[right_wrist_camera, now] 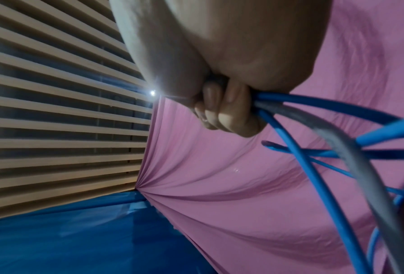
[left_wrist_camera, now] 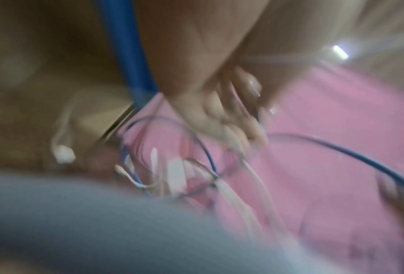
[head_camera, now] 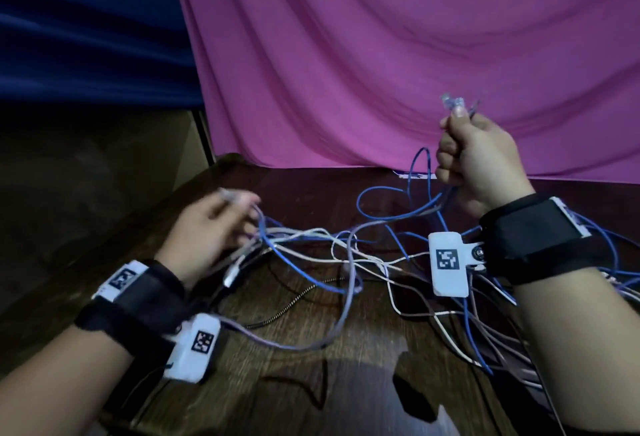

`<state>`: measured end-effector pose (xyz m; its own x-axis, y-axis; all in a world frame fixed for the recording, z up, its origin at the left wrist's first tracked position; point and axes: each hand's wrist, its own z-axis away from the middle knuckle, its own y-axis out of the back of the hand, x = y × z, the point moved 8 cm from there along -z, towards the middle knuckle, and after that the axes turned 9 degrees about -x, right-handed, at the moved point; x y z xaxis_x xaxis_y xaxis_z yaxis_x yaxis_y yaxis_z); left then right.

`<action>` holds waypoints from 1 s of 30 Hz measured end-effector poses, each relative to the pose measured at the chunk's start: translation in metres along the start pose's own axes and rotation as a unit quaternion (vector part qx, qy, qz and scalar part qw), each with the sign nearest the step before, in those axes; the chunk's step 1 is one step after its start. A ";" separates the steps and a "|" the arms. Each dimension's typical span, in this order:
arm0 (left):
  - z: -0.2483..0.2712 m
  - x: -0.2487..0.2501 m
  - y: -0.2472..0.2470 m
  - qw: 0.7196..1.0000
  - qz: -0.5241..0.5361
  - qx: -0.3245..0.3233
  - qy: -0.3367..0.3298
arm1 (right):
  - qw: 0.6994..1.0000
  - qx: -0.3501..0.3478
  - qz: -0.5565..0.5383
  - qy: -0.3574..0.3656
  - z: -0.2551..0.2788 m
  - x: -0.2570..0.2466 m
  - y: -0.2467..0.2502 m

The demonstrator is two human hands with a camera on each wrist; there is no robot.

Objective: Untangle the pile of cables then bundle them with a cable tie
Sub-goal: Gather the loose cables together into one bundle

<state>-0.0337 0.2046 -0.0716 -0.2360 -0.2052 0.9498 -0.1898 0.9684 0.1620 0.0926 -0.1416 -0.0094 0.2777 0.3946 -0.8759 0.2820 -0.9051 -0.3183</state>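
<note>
Cables (head_camera: 346, 262), light, limp and prone to snagging, sprawl tangled across the wooden table (head_camera: 346, 383) between both hands; the right hand (head_camera: 481, 162) fists blue and grey plug ends, the best hold, while the blurred left hand (head_camera: 211, 228) seems to pinch white strands.

The right hand (head_camera: 481, 162) is raised above the table, fist closed, knuckles to the left, thumb on top; in the right wrist view its fingers (right_wrist_camera: 229, 113) curl tight into the palm. The left hand (head_camera: 211, 228) is low, blurred, back upward, fingers reaching forward and right; the left wrist view shows its fingers (left_wrist_camera: 233, 118) bent together, too blurred to tell the grip. Both forearms are bare, each wrist wrapped in a black strap (head_camera: 540, 238).
</note>
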 end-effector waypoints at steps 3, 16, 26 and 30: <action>-0.009 0.007 0.007 0.999 0.014 0.014 0.040 | 1.000 0.006 0.008 0.000 0.000 0.000 0.003; 0.044 0.030 -0.118 0.929 -0.274 -0.222 -0.117 | 0.999 -0.011 -0.033 0.019 0.000 -0.006 -0.013; 0.008 0.086 -0.130 0.938 -0.278 -0.095 -0.184 | 0.998 -0.056 -0.017 0.000 -0.018 -0.071 -0.057; -0.046 0.161 -0.168 0.955 -0.126 -0.158 -0.216 | 0.984 -0.176 -0.041 0.006 -0.017 -0.114 -0.131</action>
<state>0.0040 0.0158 0.0660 -0.6048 -0.4100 0.6828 -0.0106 0.8613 0.5079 0.0396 -0.0657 0.1379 0.2511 0.4681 -0.8472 0.6032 -0.7603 -0.2413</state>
